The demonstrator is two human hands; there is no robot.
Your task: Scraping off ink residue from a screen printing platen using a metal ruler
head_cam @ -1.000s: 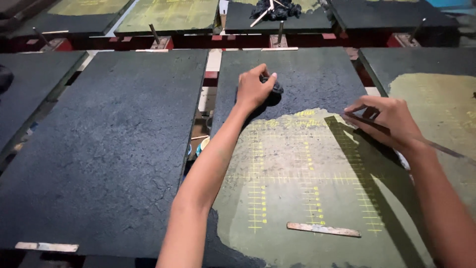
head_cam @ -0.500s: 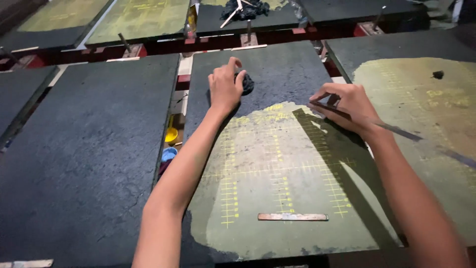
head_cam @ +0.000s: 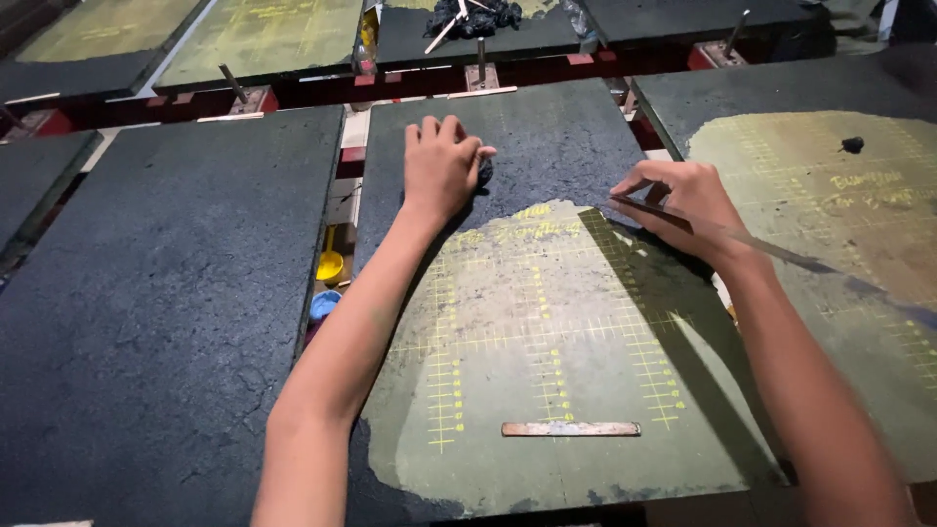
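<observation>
Room: dim workshop, as I see it from the head camera; rows of dark flat printing boards on red frames run out ahead of both hands.
Surface: I am working over a dark grey rectangular board whose near part is coated with an olive-green patch marked with yellow grid lines.
Left hand: palm down, fingers bent over a small black wad of cloth; it presses the wad onto the bare dark part of the board just past the olive patch's far edge. Only a bit of the wad shows by the thumb.
Right hand: fingers pinched on a long thin dark blade or stick, held low and slanting; its tip sits at the far right corner of the olive patch, the rest runs back past my wrist, blurred.
Between the arms: a thin flat rusty strip lies loose on the olive patch, close to my body and well apart from both hands.
Left of my left forearm: a gap between boards with a yellow scoop and a small blue cup down in it.
Right of my right hand: another board with a larger olive coating and a small black lump on it.
Far ahead: a black heap of rags on a distant board.
</observation>
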